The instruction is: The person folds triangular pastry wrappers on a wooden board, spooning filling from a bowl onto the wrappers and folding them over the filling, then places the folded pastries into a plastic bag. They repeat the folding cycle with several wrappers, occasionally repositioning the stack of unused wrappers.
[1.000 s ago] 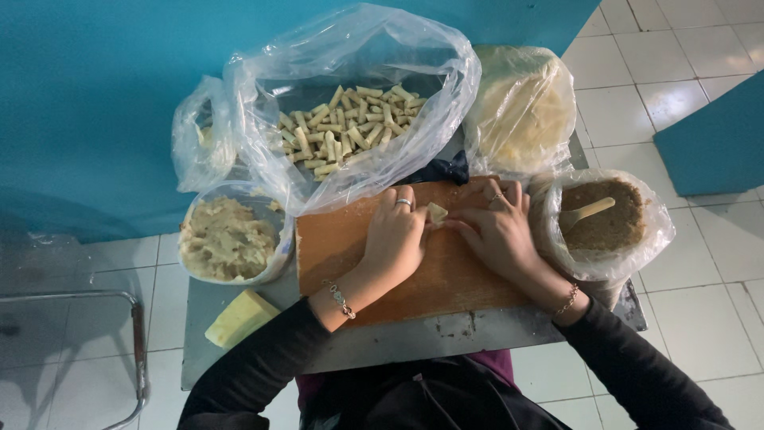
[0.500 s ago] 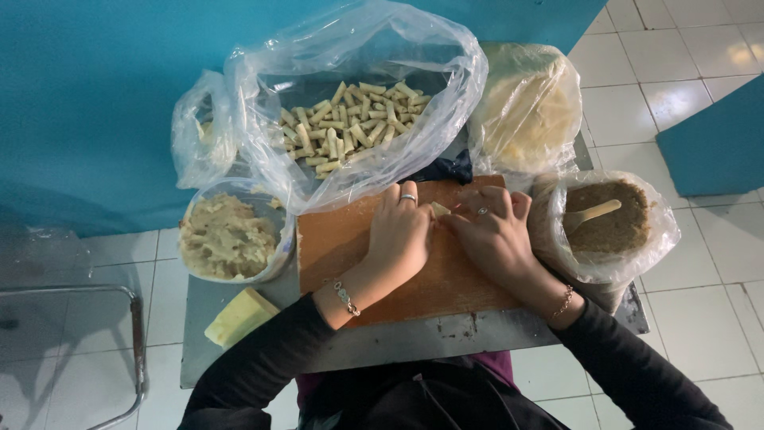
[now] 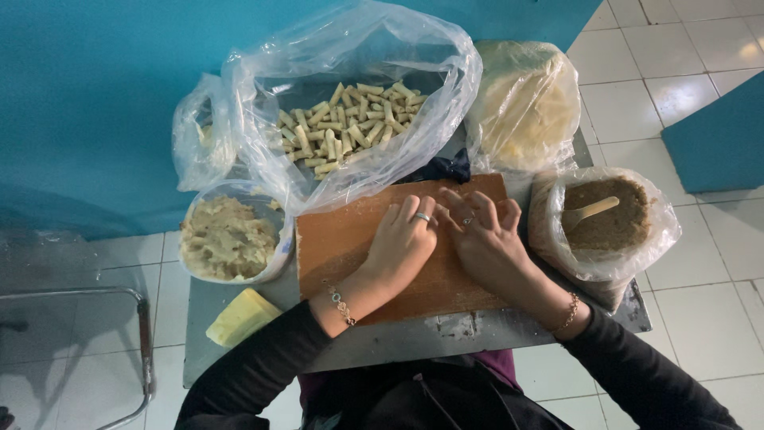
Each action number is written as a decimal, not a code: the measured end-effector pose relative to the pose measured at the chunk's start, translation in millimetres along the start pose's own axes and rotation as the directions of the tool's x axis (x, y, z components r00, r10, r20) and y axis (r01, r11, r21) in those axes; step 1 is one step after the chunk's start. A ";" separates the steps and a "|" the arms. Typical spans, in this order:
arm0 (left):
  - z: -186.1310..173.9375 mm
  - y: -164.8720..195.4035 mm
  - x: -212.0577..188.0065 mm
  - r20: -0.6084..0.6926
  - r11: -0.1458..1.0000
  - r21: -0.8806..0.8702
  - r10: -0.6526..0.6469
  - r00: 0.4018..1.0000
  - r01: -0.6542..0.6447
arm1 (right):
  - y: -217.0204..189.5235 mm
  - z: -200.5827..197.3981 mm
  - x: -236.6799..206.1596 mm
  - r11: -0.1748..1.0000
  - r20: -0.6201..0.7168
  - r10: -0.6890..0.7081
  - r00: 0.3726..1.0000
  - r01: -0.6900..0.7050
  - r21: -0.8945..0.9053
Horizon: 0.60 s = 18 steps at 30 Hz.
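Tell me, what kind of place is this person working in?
Probably a small home or informal food-preparation corner: a small table against a teal wall, a wooden board under both hands, a plastic bag of finished rolled snacks, and a bowl of mashed filling.

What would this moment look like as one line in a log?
left hand: flat on wooden board | right hand: flat beside it, fingers touching | ahead: bag of small rolls | right: bowl with spoon

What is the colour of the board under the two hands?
The wooden board is orange-brown, seen best in the head view, below the left hand and right hand.
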<state>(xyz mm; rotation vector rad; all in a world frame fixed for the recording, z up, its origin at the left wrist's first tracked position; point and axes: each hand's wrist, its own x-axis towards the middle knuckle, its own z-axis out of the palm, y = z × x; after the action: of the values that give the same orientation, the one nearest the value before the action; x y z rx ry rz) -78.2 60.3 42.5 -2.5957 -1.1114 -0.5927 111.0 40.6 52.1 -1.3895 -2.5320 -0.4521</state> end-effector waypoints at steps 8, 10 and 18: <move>4.0 -9.7 1.5 -0.112 0.998 -0.065 -0.019 0.994 0.012 | 8.6 -0.5 4.0 0.954 -0.072 0.098 0.993 -0.074 0.289; 3.2 -10.1 3.8 -0.131 0.997 -0.078 -0.018 0.991 0.008 | 9.4 6.8 8.7 0.945 -0.081 0.107 0.991 -0.077 0.317; -5.7 -12.5 2.7 -0.129 0.980 -0.155 -0.146 0.981 0.126 | 11.0 24.7 5.2 0.969 -0.092 0.057 0.994 -0.033 0.245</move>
<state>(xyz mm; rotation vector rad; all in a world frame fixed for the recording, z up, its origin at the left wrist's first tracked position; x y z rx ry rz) -87.2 68.3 49.7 -2.5648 -1.2500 -0.9042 116.6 59.3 32.6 -1.2974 -2.3782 -0.1883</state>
